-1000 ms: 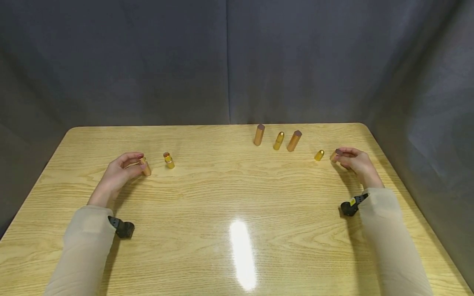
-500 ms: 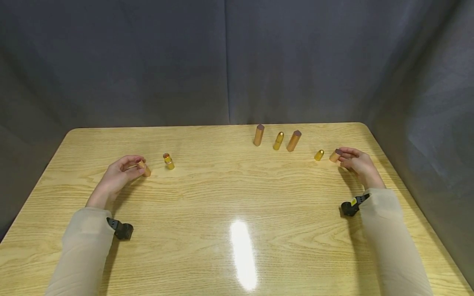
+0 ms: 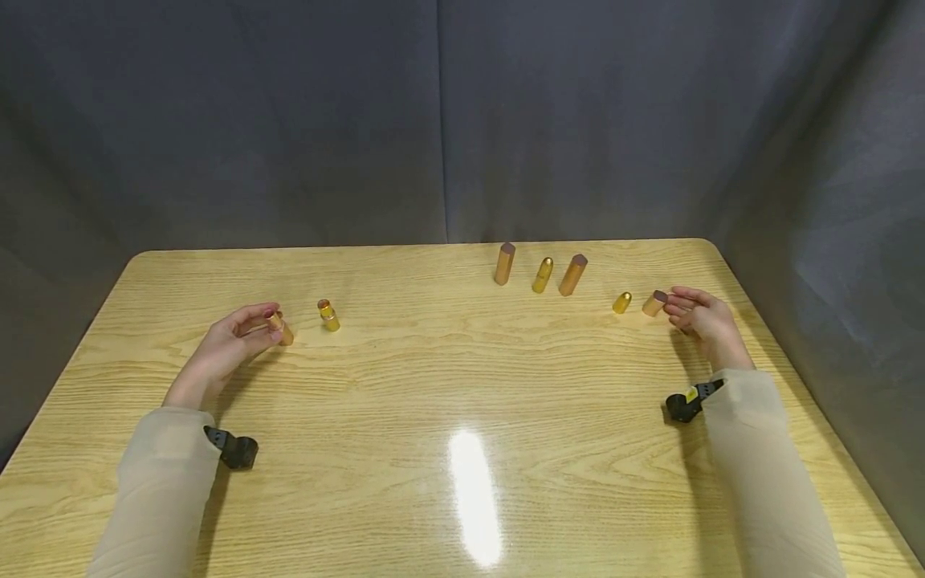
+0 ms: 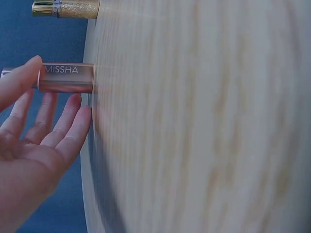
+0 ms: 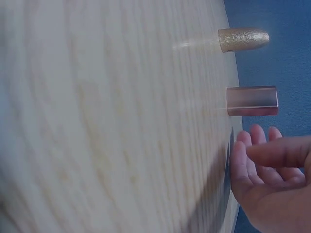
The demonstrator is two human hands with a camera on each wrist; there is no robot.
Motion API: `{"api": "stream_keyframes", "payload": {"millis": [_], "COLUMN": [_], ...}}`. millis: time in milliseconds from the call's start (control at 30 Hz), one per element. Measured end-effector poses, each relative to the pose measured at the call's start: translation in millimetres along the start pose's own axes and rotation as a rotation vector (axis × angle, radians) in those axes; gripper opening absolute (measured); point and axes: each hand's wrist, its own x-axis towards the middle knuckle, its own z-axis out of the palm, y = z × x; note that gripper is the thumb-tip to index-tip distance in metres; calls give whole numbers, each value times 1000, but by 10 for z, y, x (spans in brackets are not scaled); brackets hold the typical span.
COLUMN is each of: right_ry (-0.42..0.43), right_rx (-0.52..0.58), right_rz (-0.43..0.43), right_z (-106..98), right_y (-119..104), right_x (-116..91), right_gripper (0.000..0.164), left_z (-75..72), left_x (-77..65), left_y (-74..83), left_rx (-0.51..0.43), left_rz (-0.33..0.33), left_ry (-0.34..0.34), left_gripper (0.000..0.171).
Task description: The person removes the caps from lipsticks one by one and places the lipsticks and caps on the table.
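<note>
Thumb and fingers of the left hand (image 3: 231,345) grip a rose lipstick (image 4: 68,77) marked MISSHA, which stands upright on the table. The thumb lies across its near side; how far the other fingers press behind it is partly hidden, so I can't be sure. At three o'clock from that tube, near but apart, a gold lipstick (image 3: 328,315) stands with its inner stem showing.

The right hand (image 3: 708,323) holds nothing: its fingers are loosely bent, just beside a short rose cap (image 5: 251,101), with a slim gap showing in the right wrist view. The cap stands upright at about ten o'clock from the hand. Next to it, toward nine o'clock, is a rounded gold cap (image 5: 243,40).

Farther out, at ten o'clock from the gold cap, stands a tall rose tube (image 3: 573,274); at nine from that comes a round-topped gold tube (image 3: 543,274), then a second rose tube (image 3: 505,264) close to the table's twelve o'clock edge.

Both wrists wear pale sleeves (image 3: 169,474) and small dark cameras. The table (image 3: 347,417) is wood-grained, with a bright glare toward six o'clock, and a dark curtain (image 3: 289,120) hangs beyond twelve.
</note>
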Motion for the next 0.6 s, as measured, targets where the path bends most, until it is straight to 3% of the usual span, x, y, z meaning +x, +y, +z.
{"api": "stream_keyframes", "payload": {"millis": [100,267,467,600], "right_ry": [47,144,276,274], "right_rx": [80,179,168,134], "right_rz": [-28,-87,-169,-211], "right_z": [22,49,108,173], "right_y": [-36,-96,-171,-228], "right_x": [-31,-72,-110,-121], "right_gripper": [49,49,34,26], "left_z": [-19,-82,-123,-119], "left_x": [-10,-50,-101,-138], "left_y": [8,20,74,141], "left_rx": [-32,-162,-242,-283], "left_rz": [2,44,105,138], "left_ry": [-1,-16,13,83], "left_gripper": [69,63,55,54]}}
